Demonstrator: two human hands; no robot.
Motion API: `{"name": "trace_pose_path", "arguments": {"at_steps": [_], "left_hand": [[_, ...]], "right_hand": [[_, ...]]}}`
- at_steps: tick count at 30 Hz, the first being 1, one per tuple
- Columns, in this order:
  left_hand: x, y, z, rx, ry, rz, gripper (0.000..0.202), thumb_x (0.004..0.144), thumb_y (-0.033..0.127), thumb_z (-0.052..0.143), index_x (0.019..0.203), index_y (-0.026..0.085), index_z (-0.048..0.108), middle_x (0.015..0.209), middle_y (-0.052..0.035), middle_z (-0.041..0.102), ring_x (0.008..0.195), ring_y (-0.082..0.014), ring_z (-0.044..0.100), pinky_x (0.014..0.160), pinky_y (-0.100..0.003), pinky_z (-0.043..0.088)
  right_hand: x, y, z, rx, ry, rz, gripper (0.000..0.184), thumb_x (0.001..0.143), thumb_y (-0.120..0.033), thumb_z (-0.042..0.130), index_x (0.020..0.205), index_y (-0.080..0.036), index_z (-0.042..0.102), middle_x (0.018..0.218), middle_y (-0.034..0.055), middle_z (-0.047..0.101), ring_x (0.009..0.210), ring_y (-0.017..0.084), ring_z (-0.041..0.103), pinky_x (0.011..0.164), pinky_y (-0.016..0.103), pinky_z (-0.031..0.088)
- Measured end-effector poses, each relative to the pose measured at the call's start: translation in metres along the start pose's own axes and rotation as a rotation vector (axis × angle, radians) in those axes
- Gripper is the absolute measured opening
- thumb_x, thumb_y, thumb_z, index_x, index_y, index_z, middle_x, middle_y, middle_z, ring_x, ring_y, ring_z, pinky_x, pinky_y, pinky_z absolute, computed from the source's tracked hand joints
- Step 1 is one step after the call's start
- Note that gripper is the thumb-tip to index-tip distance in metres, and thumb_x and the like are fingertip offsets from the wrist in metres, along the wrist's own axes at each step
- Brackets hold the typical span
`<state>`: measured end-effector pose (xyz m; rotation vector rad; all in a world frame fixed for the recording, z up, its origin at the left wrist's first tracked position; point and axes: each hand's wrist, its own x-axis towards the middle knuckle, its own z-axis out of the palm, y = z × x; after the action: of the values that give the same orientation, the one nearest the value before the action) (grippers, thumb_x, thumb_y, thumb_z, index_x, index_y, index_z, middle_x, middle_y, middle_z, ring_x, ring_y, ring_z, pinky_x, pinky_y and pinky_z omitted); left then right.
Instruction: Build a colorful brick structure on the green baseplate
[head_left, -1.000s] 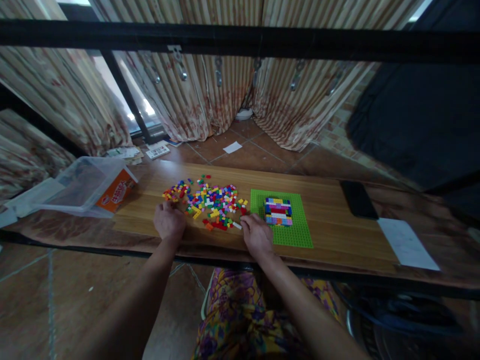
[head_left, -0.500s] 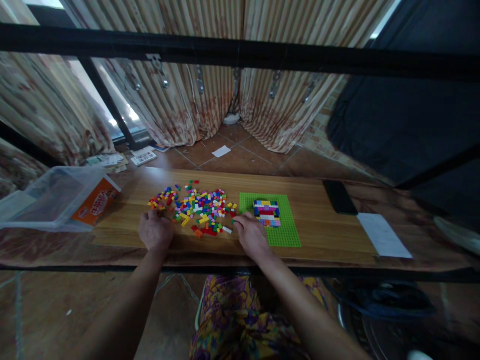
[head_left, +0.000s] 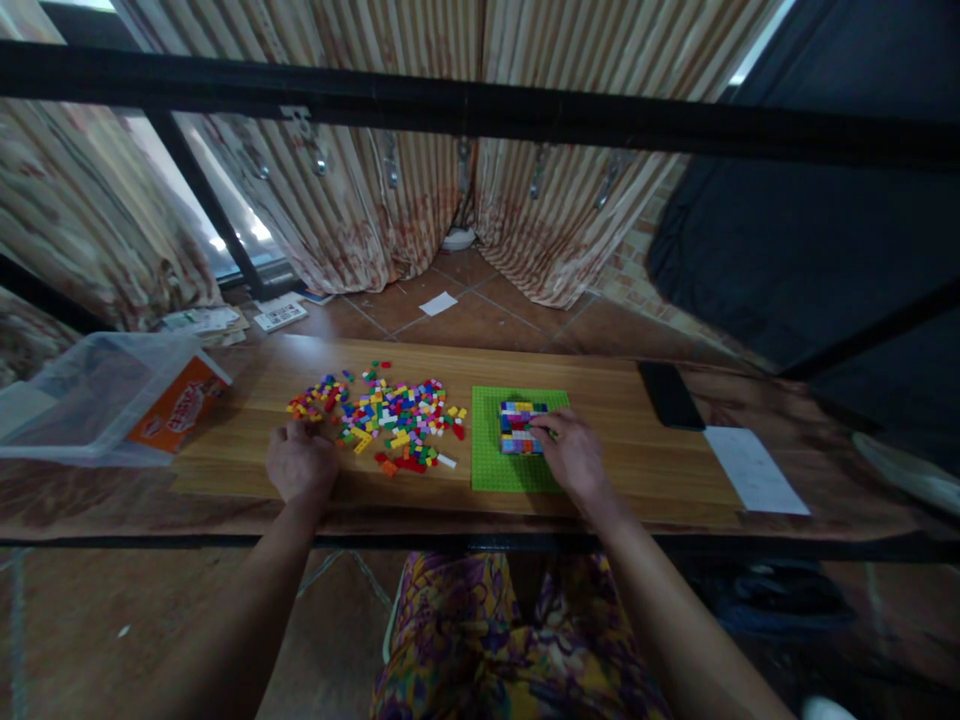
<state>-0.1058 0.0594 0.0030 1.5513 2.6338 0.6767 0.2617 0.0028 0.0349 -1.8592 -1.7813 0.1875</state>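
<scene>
My right hand (head_left: 576, 458) is over the right side of a multicoloured block of stacked toy bricks (head_left: 517, 437). Its thumb and fingers are pinched on a small brick, seemingly green, mostly covered by the fingertips. The stacked block sits on a bright green studded baseplate (head_left: 495, 478). On the left, my left hand (head_left: 300, 465) rests on the board with its fingers curled, just below the orange and red end of the loose bricks (head_left: 401, 412). Whatever those fingers hold, if anything, is hidden.
A clear plastic box (head_left: 90, 400) with an orange label stands at the left. To the right lie a black phone (head_left: 671, 395) and a white sheet of paper (head_left: 757, 470). A dark metal bar (head_left: 480, 105) crosses above the wooden board (head_left: 630, 490).
My right hand has moved right, from beside the loose bricks to over the stacked block. My left hand stays by the orange bricks. The view has shifted slightly.
</scene>
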Motion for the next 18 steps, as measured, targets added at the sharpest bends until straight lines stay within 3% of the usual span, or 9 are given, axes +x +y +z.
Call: {"name": "trace_pose_path", "arguments": {"at_steps": [18], "left_hand": [[0.000, 0.000, 0.002, -0.010, 0.010, -0.017, 0.035, 0.084, 0.018, 0.047, 0.113, 0.014, 0.065, 0.112, -0.0170, 0.061, 0.100, -0.0310, 0.059, 0.084, -0.043, 0.048]], "right_hand": [[0.015, 0.005, 0.007, 0.020, 0.039, -0.007, 0.019, 0.085, -0.025, 0.057, 0.080, -0.023, 0.075, 0.088, 0.0050, 0.065, 0.085, 0.020, 0.058, 0.079, 0.033, 0.044]]}}
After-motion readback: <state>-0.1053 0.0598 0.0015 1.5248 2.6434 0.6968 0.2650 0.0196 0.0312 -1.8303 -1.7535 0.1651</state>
